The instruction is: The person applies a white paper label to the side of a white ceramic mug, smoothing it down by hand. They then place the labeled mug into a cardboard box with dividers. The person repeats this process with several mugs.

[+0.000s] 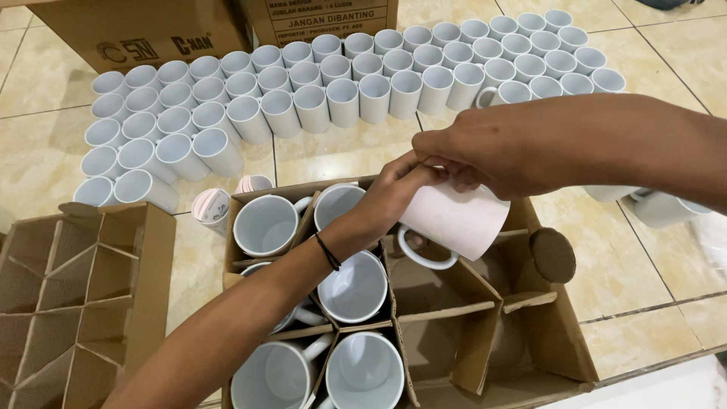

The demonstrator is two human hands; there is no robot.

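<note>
**Two hands hold a white mug over a divided box**

The left hand [397, 185] and right hand [473, 155] both grip a white mug [454, 220], tilted on its side above a cardboard box [560, 333] with dividers. Rows of mugs [341, 83] stand on the tiled floor [38, 151] behind.

Bare forearms, thin black band on left wrist [328, 252]

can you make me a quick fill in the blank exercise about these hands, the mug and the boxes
1. Both hands, left hand and right hand, hold one white ____ over the divided cardboard box.
2. The held mug lies on its side with its handle pointing ____.
3. The rows of white mugs lie on the tiled ____.
4. The second cardboard box, at the left, has compartments that are all ____.

Missing words: mug; down; floor; empty
</note>
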